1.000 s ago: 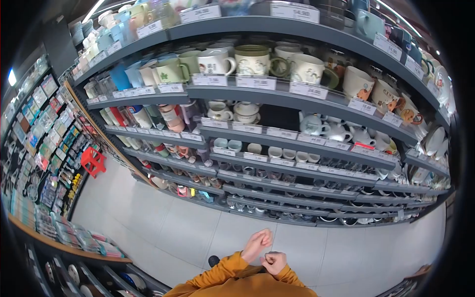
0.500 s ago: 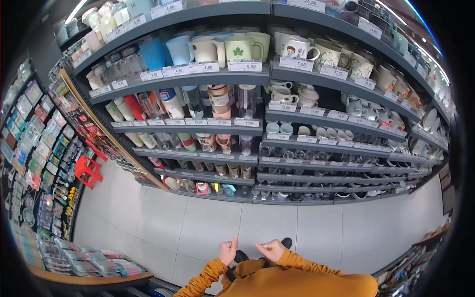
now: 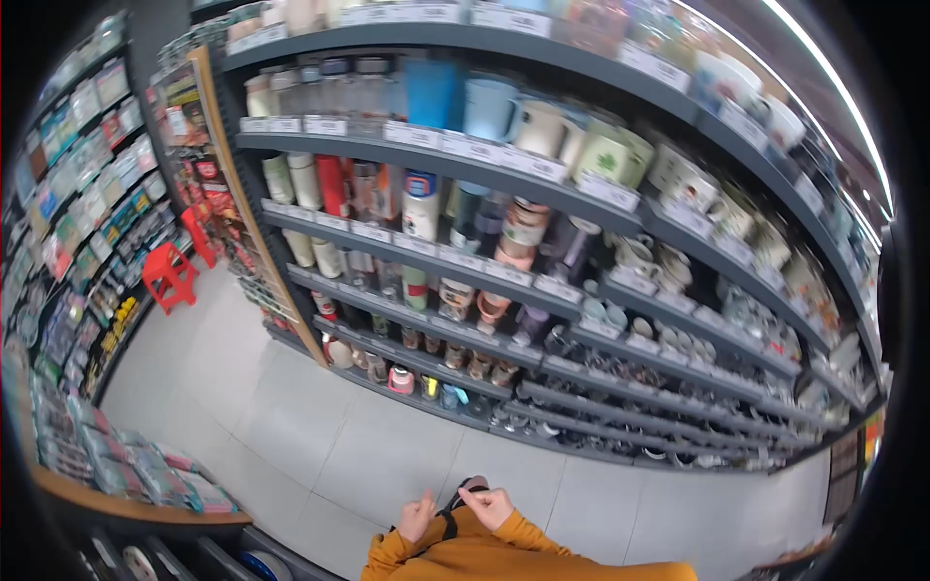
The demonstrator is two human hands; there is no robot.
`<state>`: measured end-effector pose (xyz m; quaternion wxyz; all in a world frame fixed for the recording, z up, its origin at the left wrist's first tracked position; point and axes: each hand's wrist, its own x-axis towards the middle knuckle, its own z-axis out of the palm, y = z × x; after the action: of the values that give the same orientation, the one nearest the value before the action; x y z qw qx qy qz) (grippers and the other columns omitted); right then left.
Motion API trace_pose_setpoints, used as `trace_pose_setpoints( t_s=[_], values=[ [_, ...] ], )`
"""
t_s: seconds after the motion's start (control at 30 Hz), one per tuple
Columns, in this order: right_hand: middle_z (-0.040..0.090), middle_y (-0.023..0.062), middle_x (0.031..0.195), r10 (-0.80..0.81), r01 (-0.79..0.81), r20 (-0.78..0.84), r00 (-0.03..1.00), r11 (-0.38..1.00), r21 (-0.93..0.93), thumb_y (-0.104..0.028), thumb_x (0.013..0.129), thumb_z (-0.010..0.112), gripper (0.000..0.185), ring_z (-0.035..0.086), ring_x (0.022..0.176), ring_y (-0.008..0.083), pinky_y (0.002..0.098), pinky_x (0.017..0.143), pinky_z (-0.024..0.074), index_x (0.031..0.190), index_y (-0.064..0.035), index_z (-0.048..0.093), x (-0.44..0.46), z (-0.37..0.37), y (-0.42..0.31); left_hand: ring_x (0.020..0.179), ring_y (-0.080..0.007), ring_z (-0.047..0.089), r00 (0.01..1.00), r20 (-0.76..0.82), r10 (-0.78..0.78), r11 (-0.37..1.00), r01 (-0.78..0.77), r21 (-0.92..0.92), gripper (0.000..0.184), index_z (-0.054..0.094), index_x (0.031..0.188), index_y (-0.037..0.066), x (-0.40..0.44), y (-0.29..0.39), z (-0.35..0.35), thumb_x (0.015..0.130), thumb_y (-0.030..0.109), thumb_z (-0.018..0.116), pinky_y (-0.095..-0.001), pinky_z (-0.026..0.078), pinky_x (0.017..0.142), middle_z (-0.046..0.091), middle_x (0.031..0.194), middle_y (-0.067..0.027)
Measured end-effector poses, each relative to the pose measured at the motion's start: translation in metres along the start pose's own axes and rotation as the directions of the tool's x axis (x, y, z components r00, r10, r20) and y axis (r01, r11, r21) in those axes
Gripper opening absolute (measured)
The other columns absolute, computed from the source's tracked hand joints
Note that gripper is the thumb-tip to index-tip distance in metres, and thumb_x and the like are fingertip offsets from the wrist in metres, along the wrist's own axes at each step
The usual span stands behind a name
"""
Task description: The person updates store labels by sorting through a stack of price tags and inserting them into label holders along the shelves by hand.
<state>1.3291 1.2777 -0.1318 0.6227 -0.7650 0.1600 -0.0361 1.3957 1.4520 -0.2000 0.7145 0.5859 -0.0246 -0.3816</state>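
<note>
Both hands are held low in front of my body, apart from each other, at the ends of mustard-coloured sleeves. My left hand [image 3: 417, 516] is closed, its thumb pointing up, with nothing visible in it. To its right, my right hand [image 3: 487, 507] has curled fingers with thumb and index finger close together; I see nothing in them either. Neither hand touches the goods. Beyond them stands a tall grey shelf unit with a light blue mug [image 3: 491, 108], a green mug [image 3: 603, 153], a white bottle with a blue lid [image 3: 420, 205] and a red bottle [image 3: 332, 186].
A red plastic stool [image 3: 169, 277] stands on the tiled floor [image 3: 281, 407] at the left. Packaged goods hang on the left wall. Nearer me, a wood-edged counter [image 3: 136, 510] holds flat packets [image 3: 145, 470]. Price tags line the shelf edges.
My view has turned left, so the shelves and mugs now lie further right and tilted. Both hands appear slightly lower and further left, still closed and without anything visible in them.
</note>
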Motion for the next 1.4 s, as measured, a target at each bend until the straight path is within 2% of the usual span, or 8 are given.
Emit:
trace_pose_setpoints(
  t_s=[0.37,0.6,0.87,1.03,1.07,1.13,1.27,1.4],
  values=[
    [0.029,0.0049,0.048,-0.234,0.253,0.144,0.962,0.958,-0.137,-0.026,0.094,0.060,0.043,0.025,0.049,0.0069,0.0301,0.042,0.0240,0.062,0.0032,0.054,0.179,0.022,-0.028,0.045,-0.0244,0.045,0.975,0.082,0.204,0.725,-0.207,0.657,0.051,0.058,0.069,-0.006,0.102,0.115,-0.055,0.098,0.034,0.047,-0.0390,0.043,0.053,0.053,0.056,-0.0227],
    [0.024,0.0058,0.051,-0.529,0.532,0.071,0.846,0.846,-0.043,-0.016,0.092,0.061,0.044,0.023,0.046,0.0101,0.0319,0.042,0.0223,0.056,0.0018,0.044,0.294,0.068,-0.143,0.048,-0.0093,0.033,0.897,-0.146,0.417,0.870,-0.348,0.350,0.053,0.049,0.059,-0.004,0.171,0.198,-0.093,0.099,0.031,0.049,-0.0317,0.031,0.046,0.036,0.049,-0.0062],
    [0.027,-0.0019,0.050,-0.226,0.232,-0.201,0.953,0.973,0.003,-0.017,0.094,0.059,0.051,0.023,0.049,0.0061,0.0299,0.044,0.0186,0.053,-0.0012,0.034,0.313,0.163,-0.124,0.051,-0.0080,0.024,0.854,-0.097,0.512,0.805,-0.437,0.402,0.055,0.041,0.052,0.000,0.214,0.307,-0.220,0.098,0.028,0.054,-0.0303,0.026,0.045,0.028,0.049,-0.0008],
    [0.049,0.0045,0.060,0.060,-0.009,-0.419,0.906,0.993,0.122,-0.013,0.091,0.063,0.020,0.046,0.056,0.0060,0.0247,0.051,0.0400,0.077,-0.0016,0.055,0.324,0.252,-0.081,0.053,-0.0238,0.050,0.533,0.348,0.772,0.157,-0.689,0.707,0.023,0.053,0.073,0.000,0.260,0.470,-0.290,0.091,0.014,0.059,-0.0356,0.036,0.048,0.049,0.061,-0.0129],
    [0.053,0.0055,0.067,-0.084,0.087,-0.414,0.906,0.996,-0.012,-0.012,0.090,0.064,0.017,0.051,0.062,0.0071,0.0248,0.055,0.0427,0.079,-0.0016,0.057,0.327,0.264,-0.083,0.064,-0.0263,0.059,0.540,0.348,0.766,0.204,-0.718,0.666,0.017,0.056,0.080,0.000,0.261,0.508,-0.292,0.090,0.013,0.061,-0.0339,0.047,0.060,0.056,0.070,-0.0153],
    [0.061,0.0073,0.081,-0.360,0.279,-0.342,0.868,0.923,-0.264,-0.010,0.088,0.066,0.010,0.060,0.074,0.0094,0.0249,0.062,0.0481,0.084,-0.0017,0.062,0.333,0.286,-0.090,0.084,-0.0297,0.064,0.169,0.547,0.820,-0.263,-0.738,0.621,0.008,0.060,0.088,0.000,0.277,0.569,-0.305,0.087,0.008,0.063,-0.0343,0.050,0.080,0.062,0.084,-0.0161],
    [0.061,0.0098,0.099,-0.091,0.194,-0.480,0.873,0.966,0.171,-0.001,0.081,0.069,0.010,0.064,0.087,0.0150,0.0276,0.070,0.0513,0.090,-0.0003,0.064,0.347,0.334,-0.111,0.102,-0.0256,0.063,-0.093,0.536,0.839,-0.412,-0.752,0.515,0.019,0.064,0.101,-0.001,0.296,0.658,-0.314,0.083,-0.006,0.061,-0.0334,0.049,0.091,0.066,0.100,-0.0115],
    [0.063,0.0079,0.091,-0.076,0.171,-0.452,0.889,0.970,0.172,0.000,0.081,0.069,0.010,0.065,0.084,0.0147,0.0270,0.072,0.0511,0.090,0.0000,0.064,0.362,0.356,-0.126,0.090,-0.0164,0.067,-0.067,0.463,0.884,-0.283,-0.864,0.416,0.027,0.063,0.108,0.000,0.324,0.703,-0.329,0.082,-0.005,0.065,-0.0265,0.054,0.078,0.066,0.097,-0.0102]
  ],
)
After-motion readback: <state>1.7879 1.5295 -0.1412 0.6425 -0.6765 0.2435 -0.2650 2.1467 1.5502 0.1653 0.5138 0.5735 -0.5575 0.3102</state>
